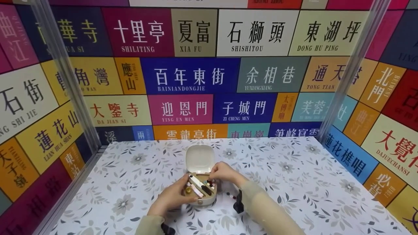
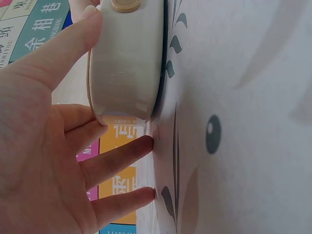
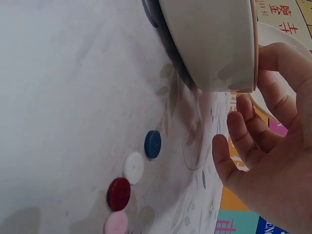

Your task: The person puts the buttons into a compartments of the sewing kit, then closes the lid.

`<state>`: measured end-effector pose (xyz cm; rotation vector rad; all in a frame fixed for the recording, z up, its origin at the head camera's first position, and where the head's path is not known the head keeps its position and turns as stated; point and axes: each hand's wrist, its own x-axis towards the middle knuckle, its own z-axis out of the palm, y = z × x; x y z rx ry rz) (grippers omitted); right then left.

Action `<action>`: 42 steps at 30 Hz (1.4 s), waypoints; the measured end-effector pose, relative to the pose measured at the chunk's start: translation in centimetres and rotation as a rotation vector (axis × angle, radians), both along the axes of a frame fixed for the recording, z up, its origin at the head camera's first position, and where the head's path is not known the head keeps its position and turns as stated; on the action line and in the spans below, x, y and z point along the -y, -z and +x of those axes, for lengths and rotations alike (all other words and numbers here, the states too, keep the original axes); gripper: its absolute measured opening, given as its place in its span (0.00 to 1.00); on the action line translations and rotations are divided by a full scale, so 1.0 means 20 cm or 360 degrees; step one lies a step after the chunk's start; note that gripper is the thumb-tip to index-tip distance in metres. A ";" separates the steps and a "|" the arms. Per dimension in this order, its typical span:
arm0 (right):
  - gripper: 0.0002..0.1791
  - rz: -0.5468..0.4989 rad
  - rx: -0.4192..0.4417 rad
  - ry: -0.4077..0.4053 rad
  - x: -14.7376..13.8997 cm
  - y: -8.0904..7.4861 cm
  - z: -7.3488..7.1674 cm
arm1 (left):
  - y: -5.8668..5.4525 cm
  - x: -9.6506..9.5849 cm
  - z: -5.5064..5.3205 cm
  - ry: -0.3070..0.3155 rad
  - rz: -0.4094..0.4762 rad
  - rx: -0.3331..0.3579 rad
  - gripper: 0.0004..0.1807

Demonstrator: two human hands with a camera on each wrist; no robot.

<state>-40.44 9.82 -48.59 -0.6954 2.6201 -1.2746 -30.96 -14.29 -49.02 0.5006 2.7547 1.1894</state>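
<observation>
A cream sewing box (image 1: 205, 201) stands on the table, its rounded lid (image 1: 200, 157) tipped up at the back. My left hand (image 1: 172, 195) grips the box's left side, thumb at the front rim; in the left wrist view its lower fingers spread below the box wall (image 2: 127, 63). At the right rear rim, my right hand (image 1: 229, 173) reaches into a compartment with small coloured buttons (image 1: 211, 184). Its index finger bends over the rim; I cannot tell whether it pinches a button. A slim white tool with a dark end (image 1: 200, 183) lies across the box's middle.
On the cloth right of the box lie a blue button (image 3: 153, 144), a white button (image 3: 133, 167), a dark red button (image 3: 118, 194) and a pink button (image 3: 116, 223) in a row. A floral cloth (image 1: 124, 182) covers the table. Sign-covered walls (image 1: 192, 75) surround it.
</observation>
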 end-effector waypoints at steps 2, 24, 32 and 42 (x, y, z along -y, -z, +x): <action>0.05 -0.0017 0.0018 0.0012 -0.01 0.00 0.01 | 0.00 0.00 0.00 0.0001 -0.0009 0.0001 0.59; 0.10 -0.0033 0.0307 -0.0036 -0.40 0.03 0.05 | 0.01 0.02 -0.01 -0.0054 0.0017 0.0143 0.60; 0.12 0.0051 0.0419 -0.0234 -0.51 0.04 0.08 | 0.01 0.01 -0.01 -0.0063 0.0022 0.0151 0.61; 0.10 0.0068 0.0442 -0.0413 -0.56 0.06 0.10 | 0.01 0.00 -0.02 -0.0040 0.0020 0.0138 0.60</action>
